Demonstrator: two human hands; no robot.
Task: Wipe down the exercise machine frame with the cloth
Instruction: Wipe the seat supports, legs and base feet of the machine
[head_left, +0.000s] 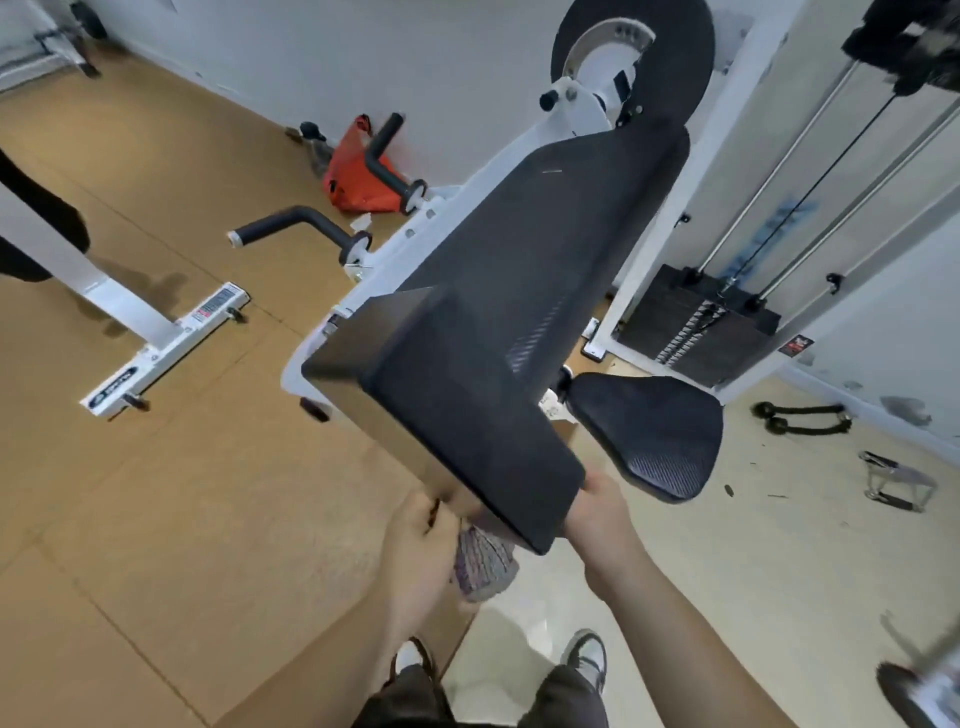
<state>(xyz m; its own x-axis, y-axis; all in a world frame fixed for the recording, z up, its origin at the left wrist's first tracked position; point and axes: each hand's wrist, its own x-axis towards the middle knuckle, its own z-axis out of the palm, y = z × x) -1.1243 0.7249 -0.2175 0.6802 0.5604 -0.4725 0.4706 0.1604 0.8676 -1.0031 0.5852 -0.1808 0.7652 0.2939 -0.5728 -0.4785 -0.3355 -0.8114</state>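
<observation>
Left hand (415, 540) clutches cloth (483, 566) under near edge of pad (467, 415), lower centre; my right hand (597, 512) clasps that edge's right corner. Open floor (156, 519) lies at frame left.

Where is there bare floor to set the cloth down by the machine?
Brown floor covering left of the pad, nearer than the white foot; pale floor between the right hand and the metal handle. Crowded: under the pad's near end, where left hand and cloth sit.

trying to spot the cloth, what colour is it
The cloth is grey with purplish streaks, best in the head view.
</observation>
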